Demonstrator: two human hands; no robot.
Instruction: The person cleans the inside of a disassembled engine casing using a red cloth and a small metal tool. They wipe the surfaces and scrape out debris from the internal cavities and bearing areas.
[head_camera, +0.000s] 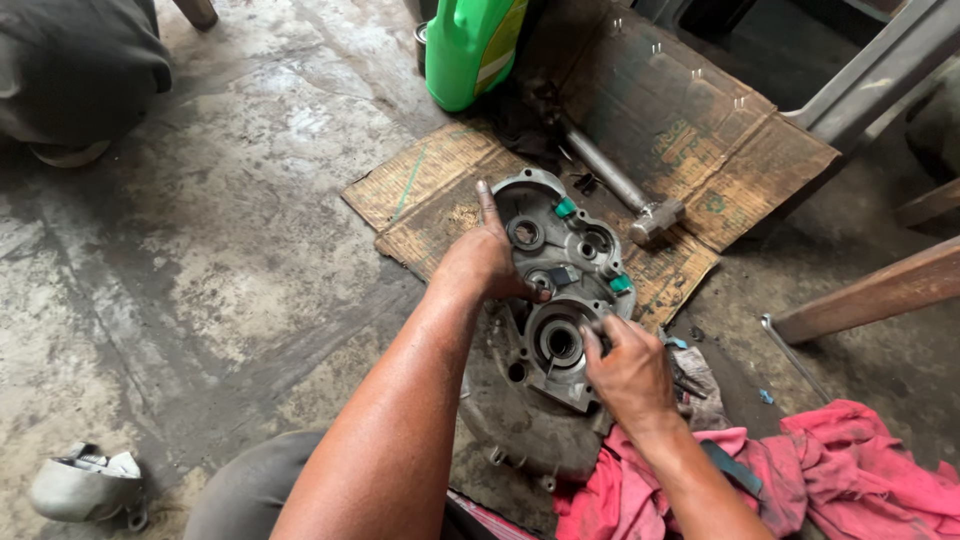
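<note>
While the stained concrete floor (200, 280) spreads wide, a flattened cardboard sheet (690, 120) lies far right with a green jug (465, 45) and a hammer (625, 190). Centre, the grey engine crankcase half (570, 275) stands tilted. Left hand (480, 262) clasps its left edge; right hand (628, 370) pinches at the bearing bore (560, 342), contents unclear. Steady support looks needed next. Pink rag (800, 470) near right.

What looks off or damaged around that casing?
Nothing on the casing itself looks broken. The left hand grips its edge, the right hand is at the bearing bore. The cardboard under it is torn and oil-stained, the hammer lies loose on it, and the floor is grimy.
</note>
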